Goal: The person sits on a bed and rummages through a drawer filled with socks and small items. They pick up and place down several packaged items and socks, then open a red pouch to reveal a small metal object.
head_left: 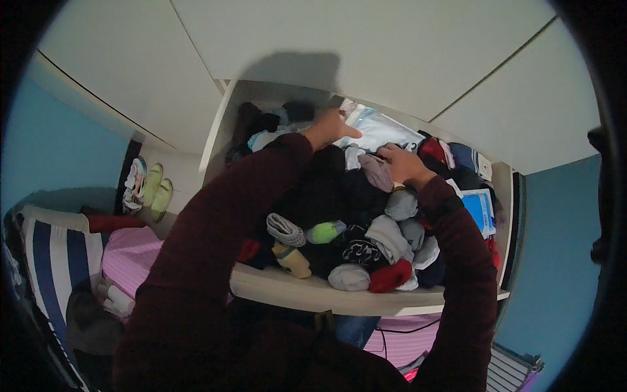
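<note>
An open white drawer (308,297) before me is heaped with balled socks and dark clothes. At its back lies a silvery plastic packet (387,130). My left hand (330,128) is over the packet's left end, thumb spread away from the fingers. My right hand (406,165) rests at the packet's front edge beside a mauve rolled sock (377,171); its fingertips are partly hidden among the clothes. Nearer me sit a grey sock ball (401,205), a lime-green and grey sock (325,232), a yellow sock (292,260) and a red one (391,277).
White cabinet fronts (343,29) rise behind the drawer. A blue packet (477,211) lies at its right side. Green slippers (159,191) stand on the floor at left, near pink striped bedding (132,255) and a blue-and-white striped cloth (54,264). A slatted rack (512,370) is at lower right.
</note>
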